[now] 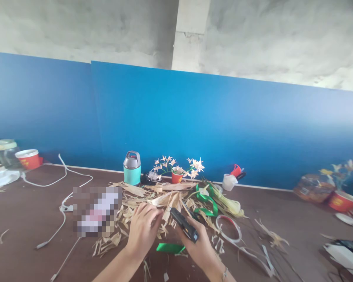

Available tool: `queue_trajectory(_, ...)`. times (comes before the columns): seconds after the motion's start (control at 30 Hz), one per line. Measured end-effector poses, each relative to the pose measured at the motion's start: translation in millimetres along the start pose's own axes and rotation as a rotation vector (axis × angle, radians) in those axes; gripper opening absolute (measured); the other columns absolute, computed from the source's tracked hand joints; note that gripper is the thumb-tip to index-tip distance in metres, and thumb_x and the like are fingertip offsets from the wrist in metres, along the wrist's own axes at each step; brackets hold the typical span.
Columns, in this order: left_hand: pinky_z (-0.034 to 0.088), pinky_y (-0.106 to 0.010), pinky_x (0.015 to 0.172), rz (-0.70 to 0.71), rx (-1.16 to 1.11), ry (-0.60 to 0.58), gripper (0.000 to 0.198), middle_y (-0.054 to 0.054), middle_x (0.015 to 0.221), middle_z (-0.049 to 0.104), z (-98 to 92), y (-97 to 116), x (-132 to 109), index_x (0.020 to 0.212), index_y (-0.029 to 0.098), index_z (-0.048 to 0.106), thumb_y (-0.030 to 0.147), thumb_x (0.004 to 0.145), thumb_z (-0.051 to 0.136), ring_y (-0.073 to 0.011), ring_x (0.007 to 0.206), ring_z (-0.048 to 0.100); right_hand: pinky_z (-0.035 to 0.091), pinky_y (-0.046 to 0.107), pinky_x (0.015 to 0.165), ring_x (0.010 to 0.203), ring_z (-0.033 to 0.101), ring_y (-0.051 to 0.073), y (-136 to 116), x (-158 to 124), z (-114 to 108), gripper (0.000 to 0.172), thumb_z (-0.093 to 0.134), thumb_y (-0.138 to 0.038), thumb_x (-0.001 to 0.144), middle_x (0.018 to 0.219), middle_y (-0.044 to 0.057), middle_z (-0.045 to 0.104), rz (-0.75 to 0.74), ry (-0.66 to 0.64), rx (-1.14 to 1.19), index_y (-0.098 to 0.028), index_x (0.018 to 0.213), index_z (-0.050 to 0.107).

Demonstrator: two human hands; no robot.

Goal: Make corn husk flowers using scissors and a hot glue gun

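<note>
My left hand point(144, 229) is closed, thumb and fingertips pinched together over a heap of dried corn husks point(132, 201). What it pinches, if anything, is too small to make out. In my right hand point(201, 244) lies a black handheld tool point(184, 224), oblong, with its narrow end pointing up and left toward my left fingertips. Its exact kind cannot be told. Just beyond both hands a wide pale husk point(169, 199) fans out. A short piece of green ribbon point(170, 248) lies on the table below my hands.
Behind the husks stand a teal flask point(132, 174) and a red paper cup point(177, 178) with husk flowers. Green ribbon point(213, 205) and a ring of white tape point(238, 233) lie to the right. A blurred-out object point(98, 211) and white cables point(65, 196) are left, on the brown table point(20, 219).
</note>
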State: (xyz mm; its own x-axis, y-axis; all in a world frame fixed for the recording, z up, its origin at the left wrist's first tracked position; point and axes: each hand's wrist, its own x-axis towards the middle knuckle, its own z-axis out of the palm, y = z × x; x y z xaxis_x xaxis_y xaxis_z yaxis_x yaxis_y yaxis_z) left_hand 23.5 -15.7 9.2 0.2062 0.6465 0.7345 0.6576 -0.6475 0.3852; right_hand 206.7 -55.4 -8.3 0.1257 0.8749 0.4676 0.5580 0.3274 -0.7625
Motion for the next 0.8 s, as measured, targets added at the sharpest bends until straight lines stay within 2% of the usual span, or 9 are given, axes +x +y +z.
queue_trajectory(0.13,0.044,-0.031,0.07,-0.065,-0.096,0.012,0.018,-0.003,0.073,0.066,-0.5,-1.8,2.3,0.074,0.021,0.066,0.026,0.083,0.051,-0.0192,0.073,0.059,0.045,0.021,0.054,0.059,0.056,0.015,-3.7,11.1,-13.8,0.028,0.052,-0.039,0.08,0.063,0.003,0.063,0.047,-0.077,-0.018,-0.013,0.079,0.065)
queue_trajectory(0.23,0.047,-0.032,0.071,-0.301,-0.288,0.003,0.02,-0.005,0.079,0.069,3.3,-4.9,2.5,0.076,0.021,0.068,0.031,0.082,0.052,-0.0217,0.078,0.062,0.041,0.019,0.051,0.054,0.053,0.013,-8.7,11.8,-21.3,0.021,0.053,-0.033,0.08,0.059,0.001,0.061,0.0,-0.196,-0.085,-0.015,0.075,0.063)
queue_trajectory(0.3,0.048,-0.031,0.069,-0.492,-0.385,-0.052,0.02,-0.006,0.079,0.071,6.5,-6.0,2.1,0.076,0.02,0.069,0.033,0.08,0.053,-0.0223,0.076,0.063,0.039,0.02,0.049,0.051,0.052,0.012,-12.9,9.1,-23.4,0.015,0.055,-0.03,0.078,0.057,0.0,0.06,-0.076,-0.276,-0.122,-0.017,0.075,0.062)
queue_trajectory(0.4,0.048,-0.029,0.067,-0.664,-0.507,-0.128,0.02,-0.004,0.072,0.071,10.3,-4.1,1.8,0.072,0.018,0.069,0.033,0.076,0.056,-0.0214,0.071,0.065,0.04,0.022,0.05,0.052,0.055,0.015,-19.6,8.9,-28.1,0.014,0.052,-0.029,0.079,0.06,0.002,0.062,-0.113,-0.236,-0.233,-0.018,0.084,0.06)
queue_trajectory(0.5,0.042,-0.024,0.042,-0.818,-0.657,-0.167,0.026,-0.002,0.064,0.07,11.9,0.7,2.9,0.07,0.016,0.067,0.039,0.075,0.055,-0.0151,0.042,0.058,0.042,0.026,0.054,0.063,0.063,0.021,-18.2,13.5,-44.1,0.019,0.049,-0.028,0.078,0.071,0.004,0.067,0.045,-0.154,-0.514,-0.021,0.094,0.057)
queue_trajectory(0.6,0.041,-0.022,0.039,-0.891,-0.805,-0.168,0.023,-0.003,0.068,0.07,11.5,5.4,5.0,0.074,0.015,0.067,0.036,0.073,0.058,-0.0157,0.047,0.062,0.045,0.029,0.061,0.076,0.067,0.026,3.4,10.9,-71.9,0.033,0.044,-0.031,0.079,0.081,0.012,0.069,0.25,-0.192,-0.707,-0.014,0.105,0.054)
queue_trajectory(0.67,0.047,-0.022,0.047,-0.936,-0.886,-0.139,0.02,-0.004,0.067,0.071,10.7,7.3,6.4,0.074,0.014,0.067,0.033,0.071,0.061,-0.0184,0.058,0.066,0.046,0.03,0.065,0.084,0.066,0.027,28.6,1.7,-92.4,0.036,0.039,-0.026,0.079,0.093,0.016,0.068,0.292,-0.225,-0.77,-0.012,0.109,0.052)
queue_trajectory(0.73,0.051,-0.024,0.055,-0.987,-0.948,-0.116,0.019,-0.005,0.07,0.072,10.2,8.1,7.3,0.077,0.013,0.067,0.031,0.069,0.063,-0.0196,0.065,0.068,0.046,0.033,0.073,0.094,0.064,0.028,56.2,-11.3,-111.0,0.043,0.037,-0.024,0.079,0.104,0.019,0.065,0.299,-0.168,-0.856,-0.009,0.118,0.046)
queue_trajectory(0.8,0.053,-0.026,0.061,-1.026,-0.99,-0.096,0.02,-0.006,0.073,0.072,10.3,8.1,7.5,0.08,0.012,0.067,0.028,0.069,0.064,-0.0202,0.069,0.069,0.046,0.036,0.074,0.091,0.064,0.031,80.1,-24.5,-125.7,0.039,0.038,-0.019,0.076,0.097,0.02,0.067,0.352,-0.173,-0.937,-0.007,0.112,0.05)
